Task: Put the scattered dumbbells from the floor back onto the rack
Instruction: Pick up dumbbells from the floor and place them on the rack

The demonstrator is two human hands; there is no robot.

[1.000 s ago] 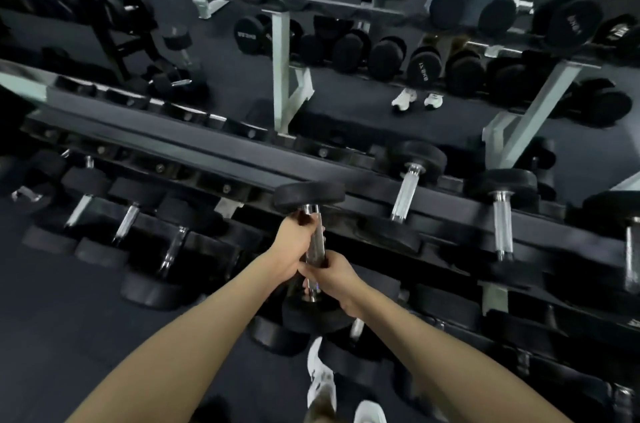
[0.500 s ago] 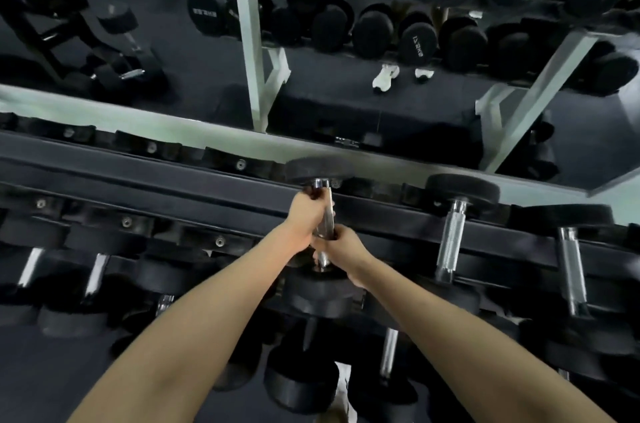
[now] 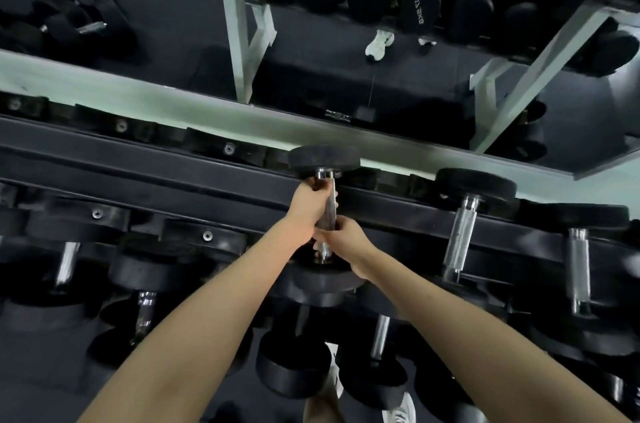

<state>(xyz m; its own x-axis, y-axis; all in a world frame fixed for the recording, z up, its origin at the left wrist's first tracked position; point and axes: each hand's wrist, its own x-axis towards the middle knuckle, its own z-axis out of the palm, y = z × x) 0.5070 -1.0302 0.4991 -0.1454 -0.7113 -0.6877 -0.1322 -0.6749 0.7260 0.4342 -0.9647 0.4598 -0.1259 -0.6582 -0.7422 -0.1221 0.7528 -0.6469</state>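
Note:
A black dumbbell (image 3: 324,159) with a chrome handle lies across the top tier of the black rack (image 3: 173,177), its far head over the back rail and its near head over the front rail. Both hands are on its handle. My left hand (image 3: 310,203) grips the upper part of the handle just below the far head. My right hand (image 3: 341,235) grips the lower part, above the near head. Whether the dumbbell's weight rests on the rails I cannot tell.
Two more dumbbells (image 3: 464,235) sit on the top tier to the right. Lower tiers hold several dumbbells (image 3: 145,312). A mirror behind shows another loaded rack (image 3: 419,3) and a person's white shoes (image 3: 379,43). My own shoe (image 3: 401,412) shows below.
The dumbbell has gone from held in front of the rack up onto the top tier's rails. My view has moved closer to the rack; both hands keep their grip.

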